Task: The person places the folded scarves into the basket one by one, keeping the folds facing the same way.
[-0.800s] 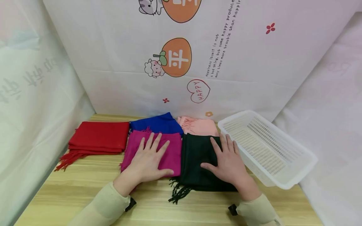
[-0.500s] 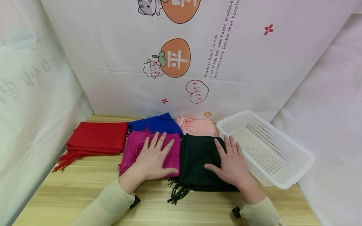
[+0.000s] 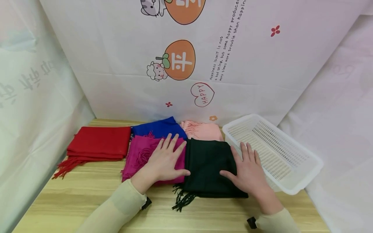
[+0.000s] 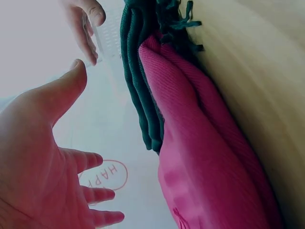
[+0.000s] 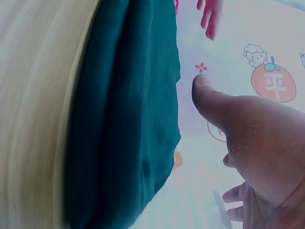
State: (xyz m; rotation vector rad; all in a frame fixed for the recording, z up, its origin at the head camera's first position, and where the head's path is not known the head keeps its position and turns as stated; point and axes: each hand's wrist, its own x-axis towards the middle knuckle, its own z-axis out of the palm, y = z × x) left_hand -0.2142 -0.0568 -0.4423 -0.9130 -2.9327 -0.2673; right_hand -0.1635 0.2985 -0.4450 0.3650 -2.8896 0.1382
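likely soft, light and floppy, hardly fragile; best gripped beneath the stacked folds of the magenta scarf (image 3: 134, 164) and the dark green scarf (image 3: 209, 168), clear of any loose fringe (image 3: 186, 199). lying on the wooden table (image 3: 73, 194), respectively just below the left hand (image 3: 166, 160), spread wide and holding nothing, and below and left of the right hand (image 3: 250, 171), equally wide, likewise unladen.
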